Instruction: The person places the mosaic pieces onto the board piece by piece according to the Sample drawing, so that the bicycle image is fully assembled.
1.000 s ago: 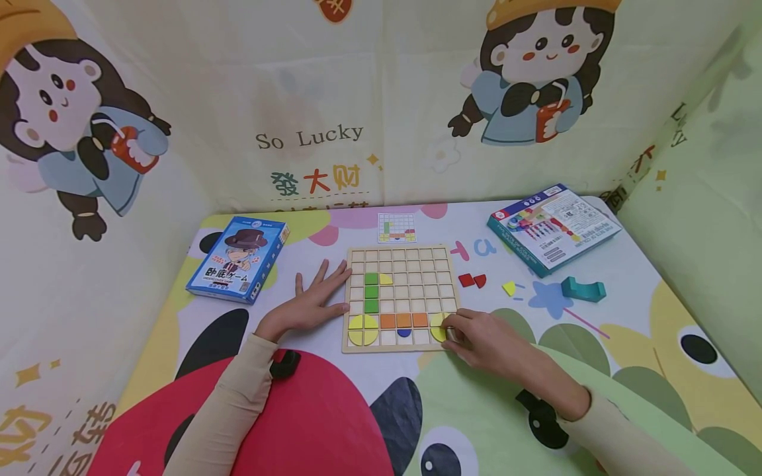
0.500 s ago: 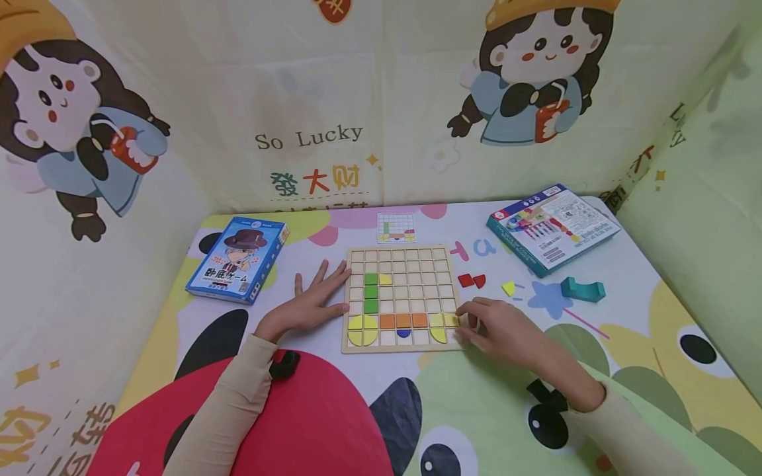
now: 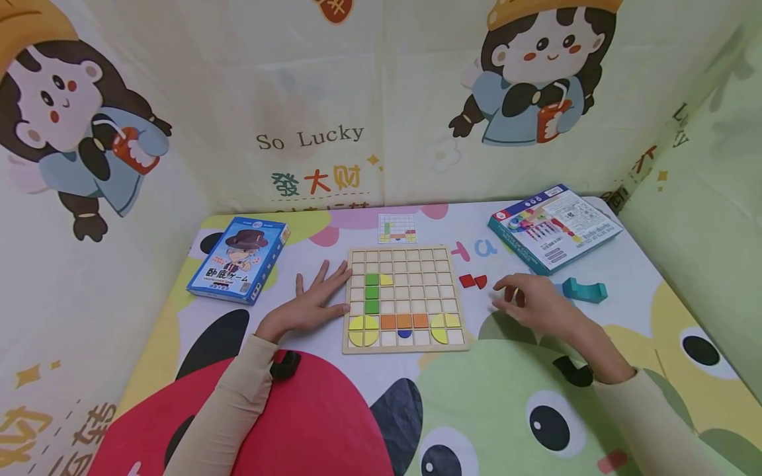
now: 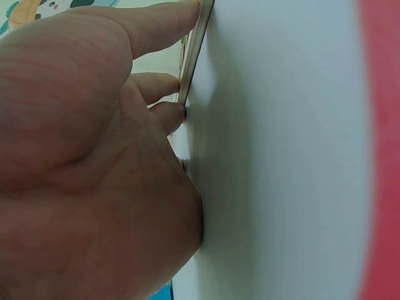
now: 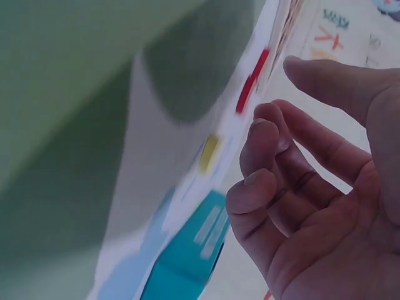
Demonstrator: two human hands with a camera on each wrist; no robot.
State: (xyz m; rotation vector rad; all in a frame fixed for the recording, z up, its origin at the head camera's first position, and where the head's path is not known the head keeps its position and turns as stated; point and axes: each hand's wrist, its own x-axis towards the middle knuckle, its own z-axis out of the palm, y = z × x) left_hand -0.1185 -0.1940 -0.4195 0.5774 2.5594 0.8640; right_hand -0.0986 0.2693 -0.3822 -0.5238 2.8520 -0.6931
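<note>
A wooden grid board (image 3: 415, 294) lies on the table, with green squares (image 3: 372, 291), orange squares (image 3: 404, 321), a blue half-round piece (image 3: 405, 334) and yellow quarter-round pieces (image 3: 363, 330) in its cells. Fingers spread, my left hand (image 3: 309, 304) touches the board's left edge with its fingertips and thumb. To the right of the board my right hand (image 3: 538, 304) hovers over the table, fingers loosely bent and holding nothing. A loose yellow piece (image 5: 210, 154) lies close by it, hidden by the hand in the head view. Two red pieces (image 3: 473, 281) lie between board and hand.
A small pattern card (image 3: 397, 228) lies behind the board. At the left is a blue game box (image 3: 238, 259), and at the back right another box (image 3: 555, 228). A teal curved block (image 3: 585, 290) sits just beyond my right hand.
My right hand has left the yellow pieces at the board's lower right corner and moved right and away from me, over the loose yellow piece. My left hand stays put.
</note>
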